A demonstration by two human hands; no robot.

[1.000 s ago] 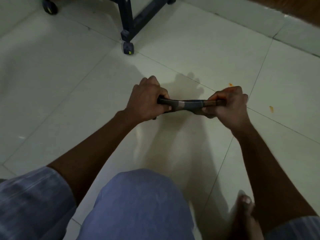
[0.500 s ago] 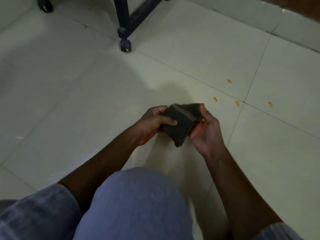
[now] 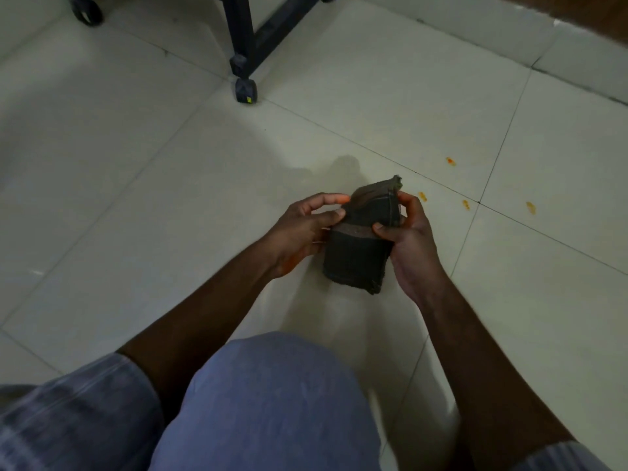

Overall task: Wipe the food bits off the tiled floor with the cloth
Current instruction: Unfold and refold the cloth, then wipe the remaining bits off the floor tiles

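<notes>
A dark folded cloth (image 3: 356,260) with a lighter band hangs between my hands above the pale tiled floor (image 3: 170,198). My left hand (image 3: 302,229) pinches its upper left edge with thumb and fingers. My right hand (image 3: 407,232) grips its right side, thumb across the front. Several small orange food bits lie on the tiles to the right: one (image 3: 422,196) just beyond my right hand, another (image 3: 466,204) by the tile joint, a third (image 3: 530,207) further right, and one (image 3: 450,161) higher up.
A dark metal frame leg with a foot (image 3: 245,89) stands on the floor at the top centre, and a black caster (image 3: 86,10) at the top left. A white skirting strip (image 3: 475,25) runs along the top right. My knee (image 3: 272,402) fills the bottom centre.
The cloth was stretched out taut between both fists a second ago. It has been folded into a compact pad and drawn closer to me, uncovering the orange bits.
</notes>
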